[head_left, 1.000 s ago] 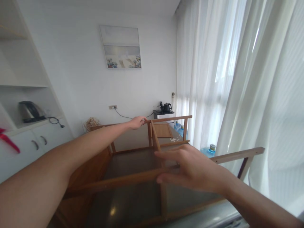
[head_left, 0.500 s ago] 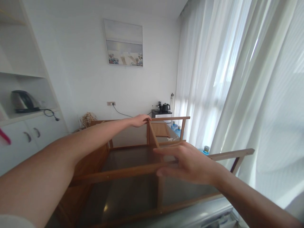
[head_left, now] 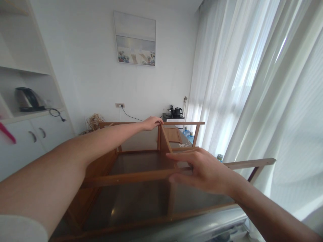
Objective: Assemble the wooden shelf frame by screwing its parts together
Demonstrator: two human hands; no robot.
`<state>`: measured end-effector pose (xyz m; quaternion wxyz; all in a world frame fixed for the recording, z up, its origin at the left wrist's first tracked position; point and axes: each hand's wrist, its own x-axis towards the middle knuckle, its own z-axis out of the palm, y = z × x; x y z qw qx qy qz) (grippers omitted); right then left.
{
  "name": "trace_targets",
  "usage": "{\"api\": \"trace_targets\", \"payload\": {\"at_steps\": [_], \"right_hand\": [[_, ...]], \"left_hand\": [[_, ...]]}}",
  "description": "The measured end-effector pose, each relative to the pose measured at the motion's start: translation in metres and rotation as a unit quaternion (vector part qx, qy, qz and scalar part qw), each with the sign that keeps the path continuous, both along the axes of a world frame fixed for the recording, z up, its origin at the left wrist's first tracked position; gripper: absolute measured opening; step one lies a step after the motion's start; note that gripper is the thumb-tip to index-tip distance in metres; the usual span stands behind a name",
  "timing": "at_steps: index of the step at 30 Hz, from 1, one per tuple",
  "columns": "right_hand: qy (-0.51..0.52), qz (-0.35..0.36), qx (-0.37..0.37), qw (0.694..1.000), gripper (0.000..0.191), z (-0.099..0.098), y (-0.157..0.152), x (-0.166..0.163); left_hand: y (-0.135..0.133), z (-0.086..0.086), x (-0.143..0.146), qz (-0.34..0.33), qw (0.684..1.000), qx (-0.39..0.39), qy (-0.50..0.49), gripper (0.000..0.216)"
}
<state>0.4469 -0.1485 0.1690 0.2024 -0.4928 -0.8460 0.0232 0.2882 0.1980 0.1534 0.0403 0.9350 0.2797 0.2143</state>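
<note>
A brown wooden furniture frame (head_left: 131, 177) stretches across the view, with an upright divider panel (head_left: 165, 143) between its near and far rails. My left hand (head_left: 152, 123) reaches over to the far rail (head_left: 181, 123), its fingers closed over the spot where the divider meets it. Closer in, my right hand (head_left: 202, 169) grips the near rail beside the divider's near end. Its index finger lies over the top and its thumb is on the near side; the other fingers are mostly hidden.
A loose wooden panel (head_left: 172, 134) lies beyond the frame. Blue-tinted water bottles (head_left: 220, 158) stand by the white curtain (head_left: 252, 101) on the right. A black kettle (head_left: 178, 112) sits on a small cabinet at the back. Another kettle (head_left: 28, 99) is on the left shelf.
My view has shifted slightly, so the scene sits a little to the right. Both hands keep their places on the frame's rails.
</note>
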Motion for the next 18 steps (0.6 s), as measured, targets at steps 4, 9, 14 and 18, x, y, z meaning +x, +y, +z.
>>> {"api": "trace_targets", "payload": {"at_steps": [4, 9, 14, 18], "right_hand": [[0.002, 0.001, 0.002, 1.0, 0.058, -0.001, 0.001, 0.0], [0.008, 0.008, 0.008, 1.0, 0.057, -0.001, 0.003, 0.001], [0.008, 0.014, -0.006, 1.0, 0.057, 0.001, 0.002, 0.001], [-0.002, 0.009, -0.001, 1.0, 0.055, 0.002, 0.001, 0.001]], "left_hand": [[-0.005, -0.001, 0.002, 0.016, 1.0, 0.011, 0.011, 0.035], [-0.014, 0.007, 0.001, 0.02, 0.998, 0.011, 0.059, 0.04], [-0.028, 0.044, 0.001, 0.047, 0.99, -0.005, 0.129, 0.058], [-0.073, 0.085, -0.013, 0.054, 0.981, -0.034, 0.182, 0.053]]}}
